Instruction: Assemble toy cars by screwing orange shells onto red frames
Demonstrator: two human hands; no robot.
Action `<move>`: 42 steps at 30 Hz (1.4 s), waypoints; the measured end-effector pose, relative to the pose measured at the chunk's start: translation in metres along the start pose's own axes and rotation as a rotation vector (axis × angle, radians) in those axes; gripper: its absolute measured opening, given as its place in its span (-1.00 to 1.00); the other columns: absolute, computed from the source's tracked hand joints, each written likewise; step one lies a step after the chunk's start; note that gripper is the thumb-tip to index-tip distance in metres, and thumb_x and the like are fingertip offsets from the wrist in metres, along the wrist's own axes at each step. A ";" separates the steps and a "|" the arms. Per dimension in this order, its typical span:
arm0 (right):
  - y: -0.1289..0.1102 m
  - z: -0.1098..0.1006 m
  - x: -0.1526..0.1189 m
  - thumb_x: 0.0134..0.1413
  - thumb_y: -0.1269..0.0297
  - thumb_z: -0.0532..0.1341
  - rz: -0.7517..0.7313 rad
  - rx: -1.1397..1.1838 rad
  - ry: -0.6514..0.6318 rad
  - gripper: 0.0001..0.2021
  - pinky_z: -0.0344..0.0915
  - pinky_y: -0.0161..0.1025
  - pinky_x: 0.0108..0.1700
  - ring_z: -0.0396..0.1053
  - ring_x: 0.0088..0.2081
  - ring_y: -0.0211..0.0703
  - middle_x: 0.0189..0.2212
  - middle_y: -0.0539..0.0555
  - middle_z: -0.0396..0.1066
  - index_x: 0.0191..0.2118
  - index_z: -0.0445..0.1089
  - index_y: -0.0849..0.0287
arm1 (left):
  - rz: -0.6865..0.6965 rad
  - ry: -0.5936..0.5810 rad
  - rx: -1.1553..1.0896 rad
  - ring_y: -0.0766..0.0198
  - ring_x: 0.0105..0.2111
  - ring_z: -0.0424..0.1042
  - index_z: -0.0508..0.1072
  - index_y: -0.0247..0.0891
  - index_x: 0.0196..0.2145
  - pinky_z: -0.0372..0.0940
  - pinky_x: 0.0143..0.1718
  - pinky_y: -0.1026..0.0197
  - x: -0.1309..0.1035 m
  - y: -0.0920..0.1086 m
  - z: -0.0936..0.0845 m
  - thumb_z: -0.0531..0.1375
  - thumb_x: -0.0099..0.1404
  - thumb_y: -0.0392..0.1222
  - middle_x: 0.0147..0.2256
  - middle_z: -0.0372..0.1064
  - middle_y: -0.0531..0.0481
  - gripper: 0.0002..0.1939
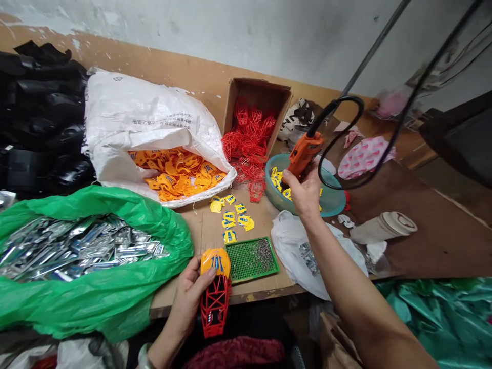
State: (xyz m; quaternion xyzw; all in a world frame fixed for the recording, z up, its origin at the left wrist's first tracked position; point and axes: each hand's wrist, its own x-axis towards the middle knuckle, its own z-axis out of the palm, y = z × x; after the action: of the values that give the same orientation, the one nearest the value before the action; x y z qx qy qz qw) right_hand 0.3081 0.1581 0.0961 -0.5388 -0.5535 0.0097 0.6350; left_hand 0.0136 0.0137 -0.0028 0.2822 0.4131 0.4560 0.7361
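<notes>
My left hand [193, 287] grips a toy part with an orange top [216, 261] and a red lattice frame [215, 302], held at the table's front edge. Farther up, my right hand [305, 192] is wrapped round an orange electric screwdriver [305, 154] with a black cable, over a teal bowl [332, 202] of yellow pieces. A green tray [246, 261] with small metal screws lies just right of the toy part. Behind the tray, several yellow pieces [228, 219] are spread on the cardboard.
A white sack [142, 113] of orange parts and a cardboard box [261, 89] of red frames stand behind. Left is a green bag [169, 220] of silvery strips; right are a white plastic bag [286, 241] and a beige cup [378, 228]. A cable loops at upper right.
</notes>
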 end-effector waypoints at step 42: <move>-0.048 0.009 -0.122 0.06 0.19 0.36 0.468 0.549 -0.107 -0.76 0.31 -0.29 -0.55 0.32 -0.65 -0.27 -0.65 -0.18 0.31 -0.18 0.37 0.10 | -0.191 0.047 -0.156 0.17 -0.60 0.53 0.48 -0.30 -0.13 0.46 -0.56 0.19 0.008 0.005 0.011 0.44 0.09 -0.05 -0.45 0.58 -0.05 -0.55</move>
State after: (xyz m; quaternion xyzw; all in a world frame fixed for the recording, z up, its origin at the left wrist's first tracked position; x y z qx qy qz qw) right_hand 0.2261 0.0697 0.0430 -0.4589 -0.4245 0.3312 0.7068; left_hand 0.0226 0.0221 0.0036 0.1728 0.4184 0.4209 0.7861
